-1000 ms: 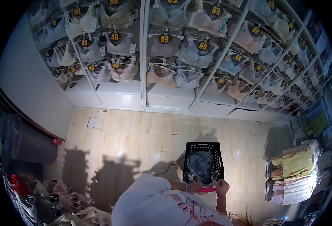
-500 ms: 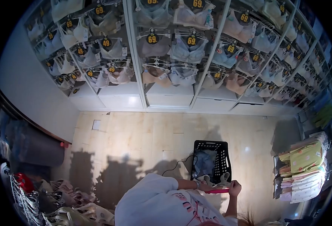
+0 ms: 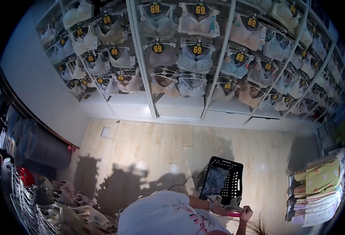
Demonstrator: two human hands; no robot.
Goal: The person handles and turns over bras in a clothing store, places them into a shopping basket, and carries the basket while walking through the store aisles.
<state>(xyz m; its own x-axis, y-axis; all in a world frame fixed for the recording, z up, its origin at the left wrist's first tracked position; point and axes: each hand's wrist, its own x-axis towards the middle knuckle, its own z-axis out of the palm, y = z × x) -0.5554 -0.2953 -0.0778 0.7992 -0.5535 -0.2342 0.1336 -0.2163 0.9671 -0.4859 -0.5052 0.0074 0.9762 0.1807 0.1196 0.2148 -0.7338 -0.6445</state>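
My left hand [image 3: 218, 208], with a band at its wrist, is closed around a pale garment [image 3: 235, 204] that looks like a bra. My right hand [image 3: 246, 213] is closed in a fist at the right end of a pink strip [image 3: 233, 214], which spans the gap between both hands. The garment's light cups show just above the strip, over the near edge of a black perforated basket [image 3: 238, 178]. Bluish fabric [image 3: 215, 181] lies inside that basket. What the left fingers grip exactly is partly hidden.
Racks of bras on hangers with price tags [image 3: 198, 49] line the far wall above white drawers [image 3: 180, 112]. Folded or hung garments [image 3: 322, 178] are at the right, hangers with bras [image 3: 68, 211] at the lower left. A black cord [image 3: 186, 180] runs to the basket over the wooden floor [image 3: 156, 145].
The view has shifted, so the basket and hands sit lower and further right. Both hands keep hold, and the pale cups have come into clearer view above the pink strip.
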